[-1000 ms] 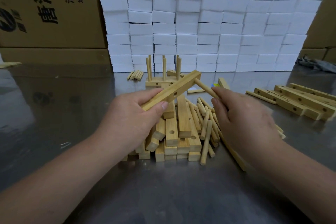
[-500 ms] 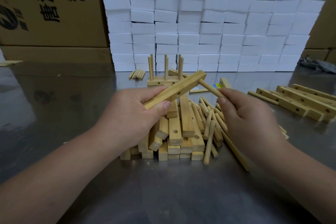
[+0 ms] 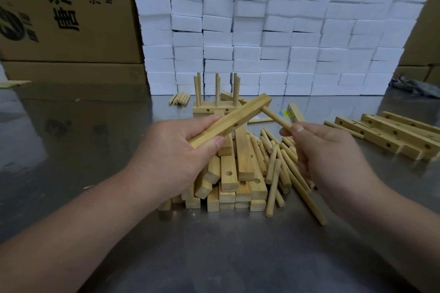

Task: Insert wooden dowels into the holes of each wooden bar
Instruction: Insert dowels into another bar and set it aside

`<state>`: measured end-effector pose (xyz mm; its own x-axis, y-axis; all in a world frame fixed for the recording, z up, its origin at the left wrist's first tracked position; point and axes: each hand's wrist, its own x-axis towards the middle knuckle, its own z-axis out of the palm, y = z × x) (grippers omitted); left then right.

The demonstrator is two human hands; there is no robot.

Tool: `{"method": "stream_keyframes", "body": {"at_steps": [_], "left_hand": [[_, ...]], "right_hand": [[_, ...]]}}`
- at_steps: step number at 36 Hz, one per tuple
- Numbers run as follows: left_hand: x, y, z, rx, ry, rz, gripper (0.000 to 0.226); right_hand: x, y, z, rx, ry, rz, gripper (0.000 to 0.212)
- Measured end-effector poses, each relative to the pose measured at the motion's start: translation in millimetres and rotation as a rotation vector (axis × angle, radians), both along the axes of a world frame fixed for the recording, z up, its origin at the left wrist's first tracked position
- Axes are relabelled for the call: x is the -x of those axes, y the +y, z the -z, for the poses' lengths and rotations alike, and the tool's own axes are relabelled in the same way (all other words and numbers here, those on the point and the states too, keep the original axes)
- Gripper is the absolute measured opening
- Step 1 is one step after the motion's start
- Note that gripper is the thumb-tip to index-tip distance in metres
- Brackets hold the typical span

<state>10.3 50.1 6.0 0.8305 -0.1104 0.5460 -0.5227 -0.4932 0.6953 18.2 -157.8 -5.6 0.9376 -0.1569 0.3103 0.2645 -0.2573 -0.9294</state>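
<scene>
My left hand (image 3: 171, 157) grips the near end of a wooden bar (image 3: 234, 119), which slants up and to the right above the pile. My right hand (image 3: 326, 154) pinches a wooden dowel (image 3: 276, 118) whose far tip sits at the side of the bar's upper end. Below both hands lies a pile of bars (image 3: 233, 178) with holes, and loose dowels (image 3: 278, 164) spread to its right. Behind the pile stands a bar with three upright dowels (image 3: 215, 102).
The steel table (image 3: 214, 252) carries more bars in a stack (image 3: 392, 134) at the right and a small bunch of dowels (image 3: 179, 98) at the back. White foam blocks (image 3: 273, 38) form a wall behind, with cardboard boxes (image 3: 62, 12) around them.
The right hand has drawn back toward me along the dowel, so more of the dowel shows. The bar stays held at the same slant in my left hand.
</scene>
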Motion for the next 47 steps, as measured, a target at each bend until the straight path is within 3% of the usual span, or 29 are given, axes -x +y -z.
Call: {"method": "stream_keyframes", "body": {"at_steps": [4, 13, 16, 20, 26, 30, 38, 44, 47], "left_hand": [[-3, -2, 4, -0.026, 0.021, -0.018, 0.029], [-3, -2, 8, -0.119, -0.052, -0.083, 0.033], [-7, 0, 11, -0.073, -0.038, -0.138, 0.024], [-14, 3, 13, 0.004, -0.011, -0.196, 0.026], [-12, 2, 16, -0.01, 0.001, -0.177, 0.02], [-11, 1, 18, -0.005, -0.008, -0.186, 0.043], [-11, 0, 18, -0.021, 0.021, -0.177, 0.041], [-6, -1, 15, -0.039, 0.048, -0.156, 0.02], [-7, -1, 15, -0.031, 0.05, -0.153, 0.02]], "right_hand": [[-1, 2, -3, -0.077, 0.075, -0.034, 0.027], [1, 1, -7, -0.059, -0.002, -0.017, 0.023], [0, -4, -10, 0.1, -0.099, 0.046, 0.021], [-6, -19, -11, 0.516, -0.083, 0.185, 0.023], [-8, -16, -4, 0.857, 0.054, 0.011, 0.015], [-8, -12, -1, 1.007, 0.049, -0.019, 0.027], [-16, -11, 10, 1.102, -0.018, 0.035, 0.041], [-19, -9, 17, 1.127, -0.053, 0.049, 0.035], [-18, -9, 16, 1.13, -0.077, 0.043, 0.032]]}}
